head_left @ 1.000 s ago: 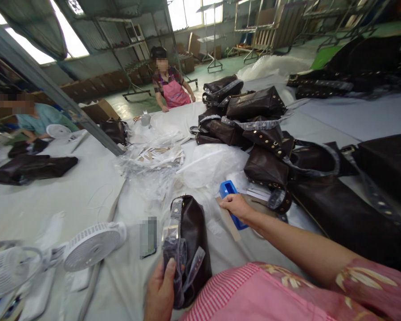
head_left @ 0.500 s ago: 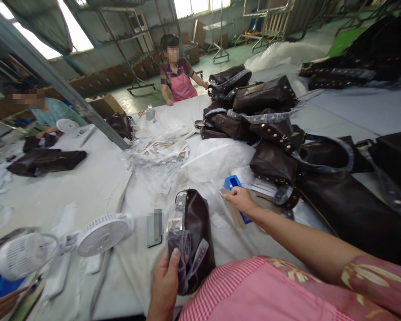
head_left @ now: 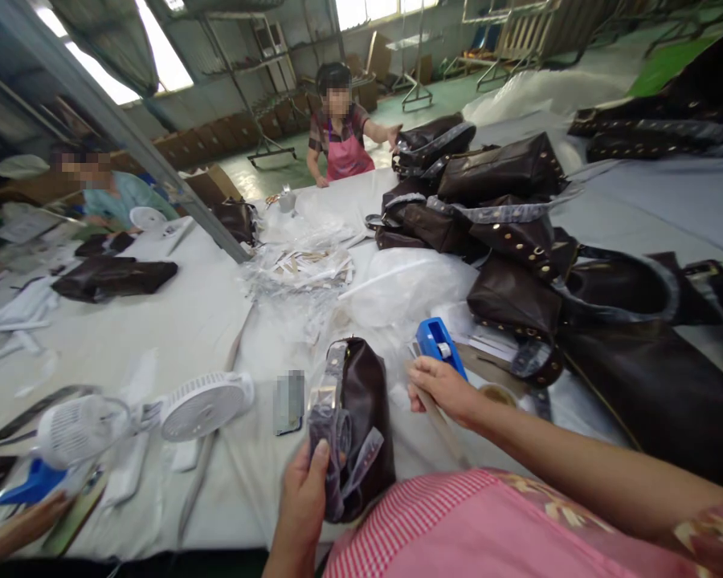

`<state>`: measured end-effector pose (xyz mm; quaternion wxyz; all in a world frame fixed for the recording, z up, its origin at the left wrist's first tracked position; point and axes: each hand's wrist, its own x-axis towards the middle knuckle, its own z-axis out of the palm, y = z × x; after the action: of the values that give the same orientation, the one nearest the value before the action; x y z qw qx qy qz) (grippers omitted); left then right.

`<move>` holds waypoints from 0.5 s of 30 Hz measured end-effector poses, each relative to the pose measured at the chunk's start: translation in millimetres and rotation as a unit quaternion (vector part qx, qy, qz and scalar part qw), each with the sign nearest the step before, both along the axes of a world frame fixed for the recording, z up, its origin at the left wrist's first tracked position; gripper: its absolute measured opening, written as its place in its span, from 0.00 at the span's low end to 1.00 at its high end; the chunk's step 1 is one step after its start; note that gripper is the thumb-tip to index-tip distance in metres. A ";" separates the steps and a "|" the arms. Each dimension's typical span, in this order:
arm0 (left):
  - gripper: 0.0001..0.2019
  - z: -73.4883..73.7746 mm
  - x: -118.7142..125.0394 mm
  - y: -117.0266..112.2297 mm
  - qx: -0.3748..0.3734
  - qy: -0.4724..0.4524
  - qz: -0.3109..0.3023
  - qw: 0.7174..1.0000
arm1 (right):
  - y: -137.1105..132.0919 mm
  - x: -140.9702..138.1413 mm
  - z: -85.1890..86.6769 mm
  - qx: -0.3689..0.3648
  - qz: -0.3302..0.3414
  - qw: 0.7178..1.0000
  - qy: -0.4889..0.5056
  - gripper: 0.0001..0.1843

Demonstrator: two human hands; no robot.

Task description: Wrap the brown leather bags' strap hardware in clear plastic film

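Observation:
My left hand (head_left: 301,502) grips the near end of a dark brown leather bag (head_left: 361,417), its thumb pressed on the bag's plastic-wrapped strap (head_left: 331,417). My right hand (head_left: 443,387) is closed around the end of a flat brown strip (head_left: 443,425) lifted off the white table (head_left: 174,321). A blue tape dispenser (head_left: 437,343) sits just beyond the right hand.
A heap of dark brown studded bags (head_left: 494,217) fills the right side. Crumpled clear plastic (head_left: 304,269) lies in the middle. Two small white fans (head_left: 205,405) stand at the left, with a blurred flat item (head_left: 289,401) beside the bag. Two people (head_left: 341,128) work across the table.
My right hand has come away from the blue dispenser toward me and now holds the brown strip. The view has shifted left. The far worker's arm reaches out to the bag heap.

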<state>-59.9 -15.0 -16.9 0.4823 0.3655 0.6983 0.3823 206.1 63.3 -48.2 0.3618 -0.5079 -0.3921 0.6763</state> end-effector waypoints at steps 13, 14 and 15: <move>0.19 -9.5 -11.8 -0.7 -0.011 -0.130 -0.017 0.991 | -26.5 -45.8 29.1 0.105 0.256 0.945 -0.176 0.09; 0.19 -8.3 -11.4 -1.1 -0.010 -0.124 -0.022 0.992 | -24.1 -51.3 28.5 0.118 0.257 0.938 -0.202 0.07; 0.20 -7.1 -10.9 -1.6 -0.010 -0.107 -0.023 0.994 | -22.5 -56.9 27.5 0.119 0.261 0.932 -0.222 0.06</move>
<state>-70.8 -16.6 -23.9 0.5665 0.3333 0.6378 0.4015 149.1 40.8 -20.8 0.1335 -0.4781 -0.6590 0.5651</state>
